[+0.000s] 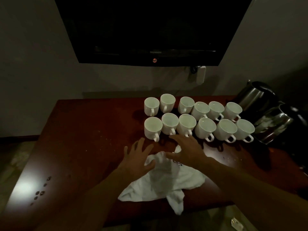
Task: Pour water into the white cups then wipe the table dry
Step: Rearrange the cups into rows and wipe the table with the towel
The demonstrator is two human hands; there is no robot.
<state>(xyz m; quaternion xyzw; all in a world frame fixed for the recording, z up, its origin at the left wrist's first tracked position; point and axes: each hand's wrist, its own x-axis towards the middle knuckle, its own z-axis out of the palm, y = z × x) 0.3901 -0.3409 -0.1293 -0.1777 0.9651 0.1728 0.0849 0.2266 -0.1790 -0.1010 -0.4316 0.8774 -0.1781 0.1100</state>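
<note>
All 12 cups (pixel 186 122) plain white, insides faintly greenish in the dim light. The cloth (pixel 166 180) is white, w/ a bit of dark print near its far edge. The table (pixel 83 139) is deep red-brown, glossy, w/ pale glare patches. The TV (pixel 150 30) is black, w/ a small red-orange light (pixel 154 60) at btm. The kettles (pixel 273 125) are silver steel w/ black handles. The wall (pixel 33 64) is dull grey.

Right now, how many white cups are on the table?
12, in two rows on the table. Back row, left to right: cup, cup, cup, cup, cup, cup. Front row: cup, cup, cup, cup, cup, cup. None appears hidden.
</note>
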